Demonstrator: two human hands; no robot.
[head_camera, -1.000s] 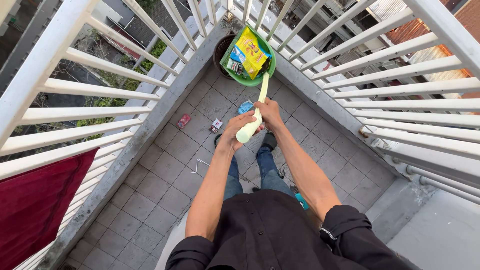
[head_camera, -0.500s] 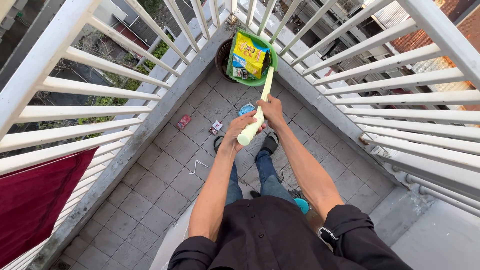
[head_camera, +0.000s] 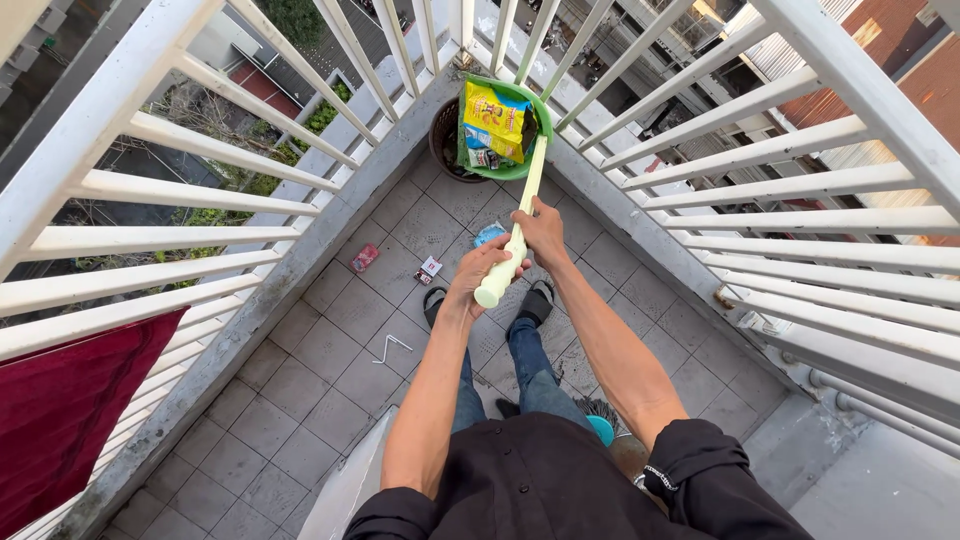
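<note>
Both hands clenched on pale dustpan handle (head_camera: 508, 262): left hand (head_camera: 478, 272) at end, right hand (head_camera: 541, 228) above; green dustpan (head_camera: 505, 130), full of wrappers, at bin (head_camera: 445, 135); next likely tipping it in

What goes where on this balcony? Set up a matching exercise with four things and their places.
Things:
1. yellow snack bag
2. pale green handle
3. red wrapper
4. dark red cloth

Places:
A. draped over the railing
B. gripped by both hands
C. lying on the floor tiles
D. inside the green dustpan

Pairs: 1-D, 2-B, 3-C, 4-A
</note>
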